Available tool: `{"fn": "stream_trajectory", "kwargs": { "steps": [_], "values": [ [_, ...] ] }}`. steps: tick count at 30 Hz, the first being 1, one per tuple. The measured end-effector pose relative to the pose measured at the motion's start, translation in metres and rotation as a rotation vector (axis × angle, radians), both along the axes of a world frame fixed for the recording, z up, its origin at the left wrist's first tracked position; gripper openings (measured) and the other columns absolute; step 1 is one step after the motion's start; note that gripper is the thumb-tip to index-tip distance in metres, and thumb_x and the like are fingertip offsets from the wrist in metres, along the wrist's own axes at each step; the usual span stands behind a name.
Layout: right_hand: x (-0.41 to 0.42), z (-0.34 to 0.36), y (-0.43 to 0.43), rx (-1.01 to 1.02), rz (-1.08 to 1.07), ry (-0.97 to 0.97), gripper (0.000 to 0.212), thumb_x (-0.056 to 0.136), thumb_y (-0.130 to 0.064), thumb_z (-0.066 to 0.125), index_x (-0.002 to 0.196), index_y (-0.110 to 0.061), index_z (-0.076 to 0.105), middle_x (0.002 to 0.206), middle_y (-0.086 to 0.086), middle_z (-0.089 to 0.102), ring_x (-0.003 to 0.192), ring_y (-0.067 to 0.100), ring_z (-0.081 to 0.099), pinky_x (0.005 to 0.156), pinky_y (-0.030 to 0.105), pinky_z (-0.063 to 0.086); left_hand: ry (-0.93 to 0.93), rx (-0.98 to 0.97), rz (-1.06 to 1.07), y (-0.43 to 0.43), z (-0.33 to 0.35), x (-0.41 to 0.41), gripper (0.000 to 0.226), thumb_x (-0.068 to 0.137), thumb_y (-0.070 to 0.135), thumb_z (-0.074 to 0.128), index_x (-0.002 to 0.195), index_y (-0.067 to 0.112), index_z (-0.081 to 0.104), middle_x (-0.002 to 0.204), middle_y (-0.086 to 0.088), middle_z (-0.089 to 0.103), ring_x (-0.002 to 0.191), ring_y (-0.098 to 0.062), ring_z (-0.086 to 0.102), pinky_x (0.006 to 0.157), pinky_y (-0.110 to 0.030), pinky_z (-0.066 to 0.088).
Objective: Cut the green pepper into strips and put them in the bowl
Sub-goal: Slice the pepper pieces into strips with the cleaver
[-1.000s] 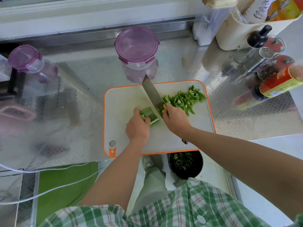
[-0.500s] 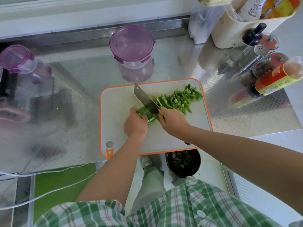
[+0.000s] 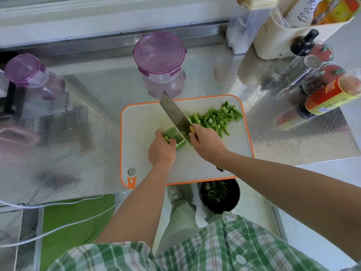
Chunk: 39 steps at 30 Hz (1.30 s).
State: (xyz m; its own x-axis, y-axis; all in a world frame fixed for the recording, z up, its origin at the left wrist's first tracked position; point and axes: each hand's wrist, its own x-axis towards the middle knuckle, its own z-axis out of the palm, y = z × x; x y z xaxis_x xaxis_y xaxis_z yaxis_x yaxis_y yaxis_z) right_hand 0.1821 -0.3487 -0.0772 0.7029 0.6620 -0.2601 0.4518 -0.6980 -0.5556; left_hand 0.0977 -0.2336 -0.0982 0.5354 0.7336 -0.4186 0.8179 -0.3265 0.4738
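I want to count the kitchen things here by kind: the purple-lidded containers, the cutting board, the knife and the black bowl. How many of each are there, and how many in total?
Purple-lidded containers: 2
Cutting board: 1
Knife: 1
Black bowl: 1
Total: 5

home kitchen, steel desk [image 3: 293, 145], orange-edged cutting board [image 3: 148, 124] with chopped green pepper [image 3: 214, 118], cleaver [image 3: 173, 112], sauce bottle [image 3: 330, 98], spice shakers [image 3: 304, 69], lidded plastic containers [image 3: 160, 53]

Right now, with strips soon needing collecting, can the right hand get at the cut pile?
Probably: the pile lies just beside the right hand, nothing between, though that hand grips the knife.
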Motion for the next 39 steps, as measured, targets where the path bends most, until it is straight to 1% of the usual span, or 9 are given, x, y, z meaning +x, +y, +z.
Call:
{"fn": "stream_trajectory", "kwargs": {
  "steps": [3, 9, 16, 23, 26, 29, 32, 36, 39],
  "values": [
    [0.003, 0.005, -0.003, -0.054, 0.071, 0.000, 0.018, 0.099, -0.022, 0.040, 0.086, -0.011, 0.043, 0.064, 0.008, 0.051, 0.056, 0.026, 0.049, 0.050, 0.036, 0.040, 0.014, -0.036, 0.026, 0.001, -0.002, 0.004, 0.029, 0.094, 0.031, 0.052, 0.114, 0.011, 0.046, 0.107, -0.014, 0.064, 0.098, -0.038, 0.060, 0.072, -0.038, 0.044],
    [-0.003, 0.003, 0.001, -0.145, 0.107, -0.047, 0.015, 0.100, -0.022, 0.037, 0.088, -0.014, 0.038, 0.061, 0.001, 0.041, 0.053, 0.023, 0.041, 0.052, 0.031, 0.032, 0.027, -0.030, 0.012, 0.001, -0.002, 0.006, 0.027, 0.094, 0.031, 0.053, 0.112, 0.012, 0.046, 0.106, -0.013, 0.064, 0.097, -0.037, 0.060, 0.068, -0.035, 0.039],
    [-0.015, -0.004, 0.007, -0.235, 0.099, -0.107, 0.007, 0.100, -0.014, 0.036, 0.093, -0.013, 0.037, 0.062, 0.002, 0.038, 0.062, 0.029, 0.046, 0.052, 0.033, 0.031, -0.001, 0.018, 0.000, -0.004, 0.000, 0.003, 0.027, 0.094, 0.030, 0.054, 0.113, 0.013, 0.045, 0.101, -0.012, 0.065, 0.094, -0.036, 0.060, 0.065, -0.034, 0.036],
    [-0.013, -0.008, 0.016, -0.154, -0.006, -0.041, 0.015, 0.101, -0.023, 0.036, 0.090, -0.013, 0.035, 0.065, 0.004, 0.041, 0.062, 0.029, 0.044, 0.054, 0.033, 0.032, -0.053, 0.040, -0.051, -0.004, 0.001, -0.008, 0.027, 0.094, 0.026, 0.053, 0.117, 0.016, 0.044, 0.098, -0.010, 0.065, 0.089, -0.037, 0.060, 0.063, -0.034, 0.038],
    [-0.009, -0.007, 0.012, -0.055, -0.032, -0.005, 0.019, 0.100, -0.023, 0.038, 0.085, -0.012, 0.037, 0.062, 0.004, 0.042, 0.058, 0.028, 0.044, 0.051, 0.032, 0.029, -0.031, -0.025, 0.002, -0.004, 0.003, -0.008, 0.032, 0.095, 0.032, 0.051, 0.119, 0.013, 0.041, 0.105, -0.012, 0.064, 0.094, -0.037, 0.061, 0.068, -0.035, 0.041],
    [-0.005, 0.005, 0.005, -0.015, 0.024, -0.022, 0.019, 0.100, -0.022, 0.039, 0.084, -0.012, 0.037, 0.059, 0.002, 0.042, 0.050, 0.019, 0.039, 0.050, 0.031, 0.029, -0.007, -0.093, 0.022, -0.003, 0.006, -0.002, 0.040, 0.096, 0.040, 0.048, 0.120, 0.010, 0.038, 0.111, -0.013, 0.062, 0.100, -0.037, 0.059, 0.075, -0.037, 0.043],
    [-0.002, 0.011, 0.002, -0.029, 0.074, -0.047, 0.016, 0.100, -0.022, 0.040, 0.086, -0.014, 0.038, 0.059, 0.000, 0.042, 0.051, 0.018, 0.040, 0.051, 0.032, 0.031, -0.005, -0.121, 0.030, -0.002, 0.008, 0.003, 0.041, 0.098, 0.040, 0.042, 0.121, 0.006, 0.037, 0.117, -0.017, 0.060, 0.106, -0.040, 0.057, 0.082, -0.040, 0.043],
    [-0.006, 0.008, 0.001, -0.116, 0.107, -0.079, 0.016, 0.100, -0.024, 0.038, 0.088, -0.014, 0.039, 0.062, 0.001, 0.043, 0.056, 0.024, 0.044, 0.051, 0.032, 0.031, 0.010, -0.118, 0.034, -0.002, 0.008, 0.006, 0.038, 0.101, 0.033, 0.039, 0.121, 0.001, 0.036, 0.118, -0.021, 0.060, 0.107, -0.041, 0.057, 0.078, -0.038, 0.040],
    [-0.010, 0.007, 0.003, -0.149, 0.114, -0.100, 0.015, 0.101, -0.025, 0.036, 0.090, -0.015, 0.036, 0.066, 0.005, 0.047, 0.058, 0.028, 0.047, 0.052, 0.034, 0.037, 0.013, -0.121, 0.034, -0.002, 0.006, 0.005, 0.036, 0.100, 0.032, 0.038, 0.119, 0.001, 0.036, 0.115, -0.021, 0.060, 0.104, -0.040, 0.057, 0.074, -0.037, 0.038]
  ]
}}
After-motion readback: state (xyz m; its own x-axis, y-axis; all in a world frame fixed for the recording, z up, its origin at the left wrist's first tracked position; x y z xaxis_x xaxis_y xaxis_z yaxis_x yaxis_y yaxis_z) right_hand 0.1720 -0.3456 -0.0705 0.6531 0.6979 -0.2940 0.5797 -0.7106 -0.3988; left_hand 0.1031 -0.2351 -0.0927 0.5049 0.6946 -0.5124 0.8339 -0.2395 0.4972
